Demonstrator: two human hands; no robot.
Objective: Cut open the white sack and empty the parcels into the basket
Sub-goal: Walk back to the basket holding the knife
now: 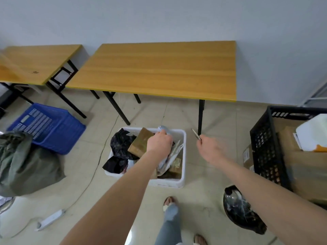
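A white basket stands on the floor in front of me, filled with parcels: black bags, a brown box and pale wrapped packets. My left hand reaches over the basket and grips a grey-white plastic parcel at its far rim. To the right of the basket, my right hand is raised and closed on a thin metal blade that points up and away. No white sack is clearly visible.
Two wooden folding tables stand against the wall. A blue crate and an olive bag lie left. A black crate with boxes stands right, a dark helmet-like object lies near my feet, and a power strip with cable lies on the floor.
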